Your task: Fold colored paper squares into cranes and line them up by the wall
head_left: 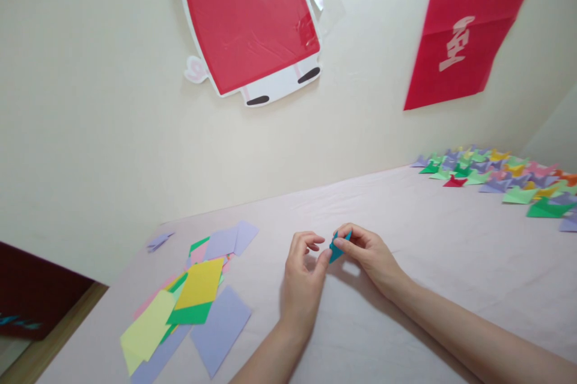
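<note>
- Seen from the head view, a small teal folded paper (336,247) is held just above a pale pink surface (406,312), near its middle and between the two hands.
- The right hand (369,255) is closed on the teal folded paper, which is pinched between the thumb and the bent fingertips at its upper part.
- The left hand (303,279) is loosely curled and only partly closed. Its thumb tip is laid against the lower corner of the paper, while its forefinger is bent above and kept apart from the thumb, so nothing is gripped by it.
- Both forearms are stretched in from the lower edge, the right one at a slant from the lower right corner.
- A loose heap of flat coloured sheets (153,327) is spread on the surface to the left of the left hand. A yellow sheet (201,282) is laid on top over a green one, and a lilac sheet (220,327) is set nearest the left wrist.
- A small lilac folded piece (158,241) is left alone beyond the heap, near the far edge.
- Many folded paper figures (496,182) in green, lilac, yellow, pink and red are gathered at the far right of the surface, well apart from the hands.
- A cartoon cut-out in a red dress (252,23) and a red banner (464,29) with pale characters are fixed to the cream wall behind.
</note>
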Available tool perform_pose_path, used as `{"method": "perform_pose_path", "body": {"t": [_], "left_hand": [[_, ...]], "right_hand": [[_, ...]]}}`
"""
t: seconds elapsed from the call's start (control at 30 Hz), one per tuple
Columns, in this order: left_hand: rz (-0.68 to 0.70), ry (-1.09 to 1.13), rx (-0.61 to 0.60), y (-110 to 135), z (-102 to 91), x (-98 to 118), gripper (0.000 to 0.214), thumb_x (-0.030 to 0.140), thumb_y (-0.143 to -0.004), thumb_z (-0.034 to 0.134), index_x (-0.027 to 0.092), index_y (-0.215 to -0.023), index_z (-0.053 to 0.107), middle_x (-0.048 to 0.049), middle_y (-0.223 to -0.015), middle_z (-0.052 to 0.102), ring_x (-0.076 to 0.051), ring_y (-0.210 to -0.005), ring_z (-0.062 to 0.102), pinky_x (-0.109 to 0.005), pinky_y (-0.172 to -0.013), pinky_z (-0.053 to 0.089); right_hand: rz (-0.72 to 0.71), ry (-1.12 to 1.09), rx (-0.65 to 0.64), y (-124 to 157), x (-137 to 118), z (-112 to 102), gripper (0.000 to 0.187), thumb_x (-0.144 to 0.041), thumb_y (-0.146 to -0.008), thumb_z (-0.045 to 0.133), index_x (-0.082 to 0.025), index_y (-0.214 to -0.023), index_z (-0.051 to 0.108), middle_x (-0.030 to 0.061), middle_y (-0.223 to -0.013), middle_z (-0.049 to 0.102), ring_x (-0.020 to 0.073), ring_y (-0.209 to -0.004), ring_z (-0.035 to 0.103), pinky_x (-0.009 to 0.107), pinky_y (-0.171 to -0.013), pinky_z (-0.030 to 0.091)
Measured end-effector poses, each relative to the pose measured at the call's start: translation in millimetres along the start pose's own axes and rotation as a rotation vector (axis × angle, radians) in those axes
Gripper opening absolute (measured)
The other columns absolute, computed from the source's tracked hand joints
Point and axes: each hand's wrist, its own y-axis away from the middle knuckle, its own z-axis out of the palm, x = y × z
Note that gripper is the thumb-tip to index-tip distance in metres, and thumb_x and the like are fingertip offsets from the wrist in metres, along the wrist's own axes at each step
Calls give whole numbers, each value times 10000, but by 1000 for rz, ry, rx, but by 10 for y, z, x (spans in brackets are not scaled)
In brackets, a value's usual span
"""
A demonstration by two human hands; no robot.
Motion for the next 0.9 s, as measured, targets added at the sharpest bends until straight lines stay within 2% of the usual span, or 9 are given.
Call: {"method": "perform_pose_path", "body": {"t": [0.17,0.7,0.9], "left_hand": [[72,26,34,22,-2,44,40,213,-902,583,220,-911,621,-18,-954,581,-176,-968,555,-282,-865,420],[8,56,10,32,-7,59,74,248,-883,618,208,-826,593,-3,-874,581,-167,-887,557,-262,-801,414],[-30,75,-10,11,-5,61,100,249,-861,634,203,-789,583,5,-836,575,-159,-838,551,-260,-769,406]], "right_hand": [[-8,45,-75,14,54,-8,306,-467,-734,746,-182,-776,643,-19,-699,576,143,-660,525,272,-649,433],[-190,319,-77,51,-10,-15,176,-347,-834,664,-195,-744,666,-20,-714,584,126,-630,508,243,-611,402],[-320,462,-107,61,-38,-22,154,-293,-884,626,-201,-760,637,-2,-730,596,146,-672,540,253,-639,435]]}}
